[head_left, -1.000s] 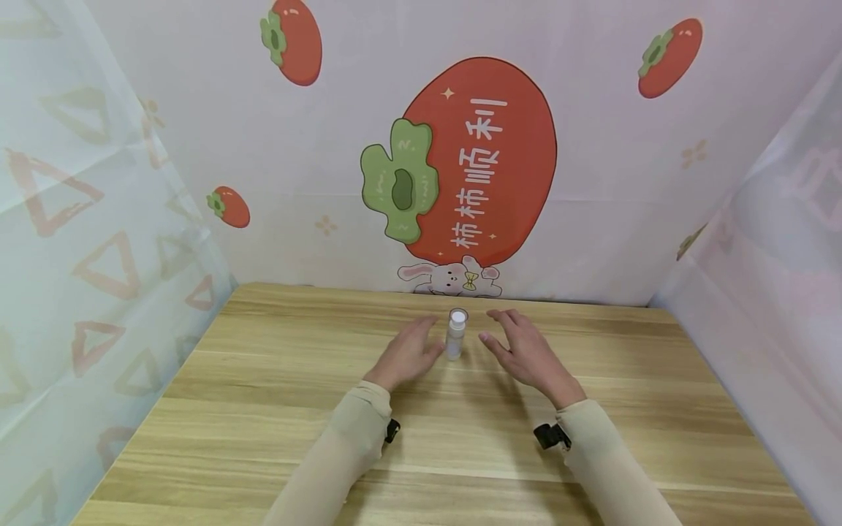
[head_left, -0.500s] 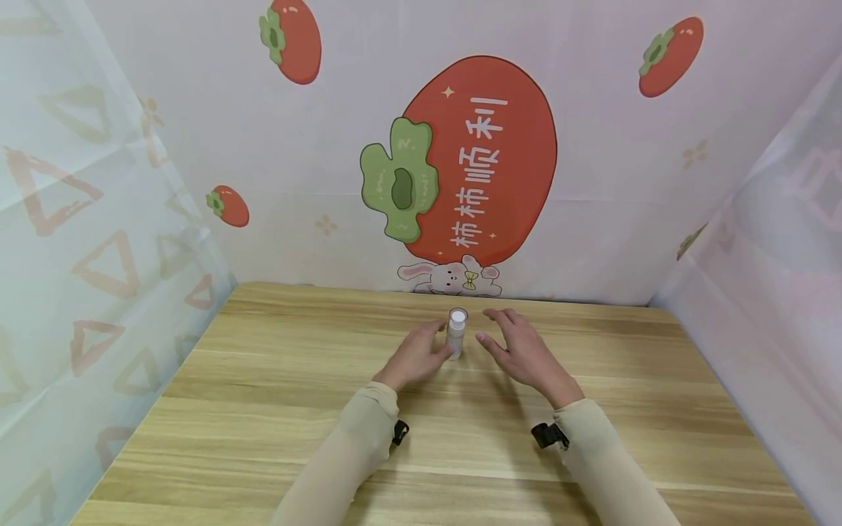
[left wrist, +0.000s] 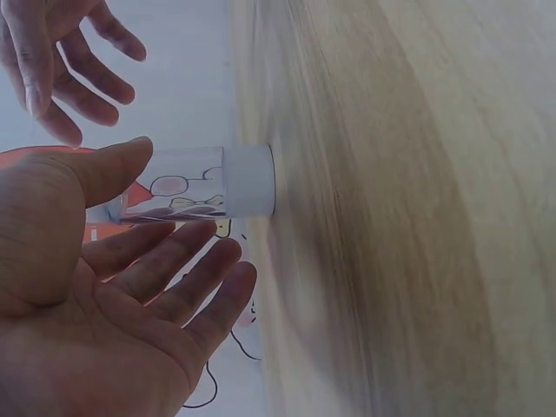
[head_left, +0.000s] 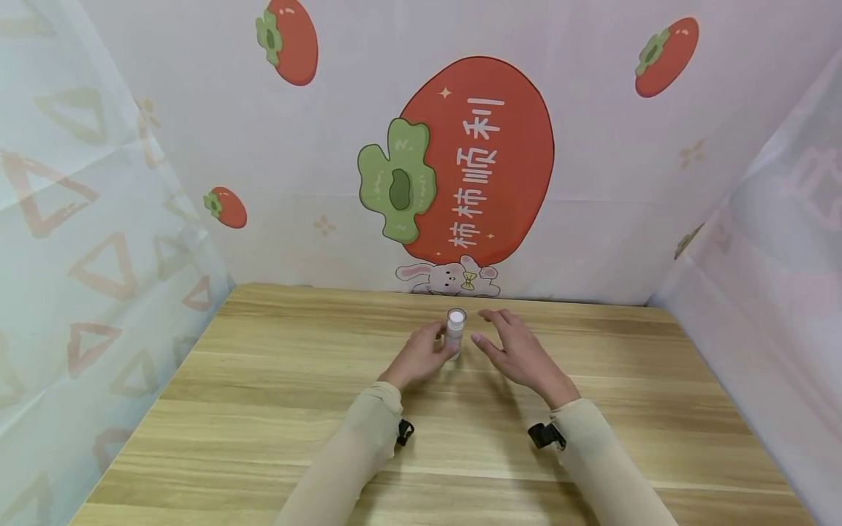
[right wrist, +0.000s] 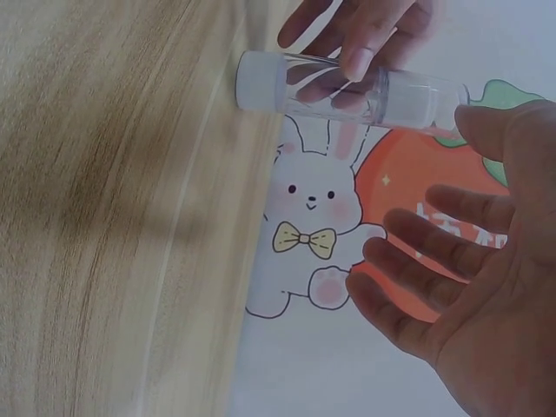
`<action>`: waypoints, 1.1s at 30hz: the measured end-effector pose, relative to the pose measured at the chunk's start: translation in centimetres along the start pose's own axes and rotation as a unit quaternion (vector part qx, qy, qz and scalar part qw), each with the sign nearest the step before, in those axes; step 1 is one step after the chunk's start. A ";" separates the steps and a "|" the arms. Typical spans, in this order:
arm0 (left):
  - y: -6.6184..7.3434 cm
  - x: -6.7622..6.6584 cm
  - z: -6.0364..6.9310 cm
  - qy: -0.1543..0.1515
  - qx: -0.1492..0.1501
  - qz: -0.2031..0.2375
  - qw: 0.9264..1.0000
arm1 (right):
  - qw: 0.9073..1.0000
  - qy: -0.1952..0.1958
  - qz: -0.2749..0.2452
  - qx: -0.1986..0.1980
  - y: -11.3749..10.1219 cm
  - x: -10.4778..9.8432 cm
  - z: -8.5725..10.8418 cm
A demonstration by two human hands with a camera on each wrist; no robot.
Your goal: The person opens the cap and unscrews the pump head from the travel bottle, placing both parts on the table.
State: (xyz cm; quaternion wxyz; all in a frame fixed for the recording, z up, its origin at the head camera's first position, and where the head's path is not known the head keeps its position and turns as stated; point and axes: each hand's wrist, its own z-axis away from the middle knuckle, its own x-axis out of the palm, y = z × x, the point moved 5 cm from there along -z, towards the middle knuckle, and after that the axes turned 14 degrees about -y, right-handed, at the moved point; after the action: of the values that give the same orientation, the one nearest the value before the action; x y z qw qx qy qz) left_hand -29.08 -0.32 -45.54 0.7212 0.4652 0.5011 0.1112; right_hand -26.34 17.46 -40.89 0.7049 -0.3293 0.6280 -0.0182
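A small clear bottle (head_left: 455, 329) with a white base and a white top under a transparent cap stands upright on the wooden table. My left hand (head_left: 418, 358) holds it from the left, thumb on the near side and fingers behind; in the right wrist view those fingers show through the clear wall of the bottle (right wrist: 304, 102). To the right of the bottle is my right hand (head_left: 524, 358), its fingers loosely spread and apart from it. In the right wrist view, the right thumb (right wrist: 495, 130) appears near the capped end.
The wooden table (head_left: 296, 424) ends at a cloth backdrop (head_left: 592, 241) printed with persimmons and a rabbit, close behind the bottle. Cloth sides hang at left (head_left: 66, 292) and right (head_left: 770, 307). A black wrist-camera mount (head_left: 544, 436) sits at the right cuff.
My left hand has moved right to the bottle and its thumb and fingers have come round it. My right hand has shifted slightly left. The bottle still stands in place.
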 end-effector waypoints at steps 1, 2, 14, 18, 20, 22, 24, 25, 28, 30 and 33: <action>0.0 0.0 0.0 0.000 0.002 0.003 1.000 | 1.000 0.000 0.000 -0.001 0.0 0.0 0.0; 0.0 0.1 0.0 0.000 0.004 0.006 1.000 | 1.000 0.001 -0.001 -0.003 0.0 0.0 0.0; -0.3 0.4 -0.5 0.005 -0.009 0.033 0.999 | 1.000 -0.001 -0.009 -0.011 -0.2 0.1 -0.1; -0.3 0.4 -0.6 0.009 -0.011 0.033 0.999 | 1.000 0.000 -0.009 -0.015 -0.1 0.2 0.0; -0.3 0.3 -0.6 0.010 -0.009 0.032 0.999 | 1.000 -0.001 -0.010 -0.014 -0.1 0.2 -0.1; -0.4 0.2 -0.6 0.011 -0.008 0.032 0.999 | 1.000 -0.003 -0.011 -0.013 -0.1 0.2 0.0; -0.4 0.1 -0.4 0.012 -0.005 0.029 0.999 | 1.000 -0.005 -0.013 -0.012 -0.1 0.2 -0.1; -0.4 0.1 -0.4 0.013 -0.004 0.029 1.000 | 1.000 -0.006 -0.015 -0.012 -0.1 0.2 -0.1; -0.4 -0.1 -0.1 0.013 -0.001 0.031 0.999 | 1.000 -0.010 -0.020 -0.011 -0.1 0.2 -0.1; -0.4 -0.2 0.2 0.014 0.000 0.028 1.000 | 1.000 -0.012 -0.023 -0.013 -0.2 0.2 0.0; -0.3 -0.5 0.4 0.014 -0.001 0.016 1.000 | 0.999 -0.014 -0.027 -0.017 -0.3 0.2 -0.1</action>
State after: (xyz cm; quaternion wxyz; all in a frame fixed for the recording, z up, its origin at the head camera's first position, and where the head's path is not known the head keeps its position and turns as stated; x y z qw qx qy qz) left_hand -29.04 -1.06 -45.46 0.7129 0.4709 0.5033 0.1299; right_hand -26.28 17.12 -40.96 0.7071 -0.3583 0.6092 -0.0219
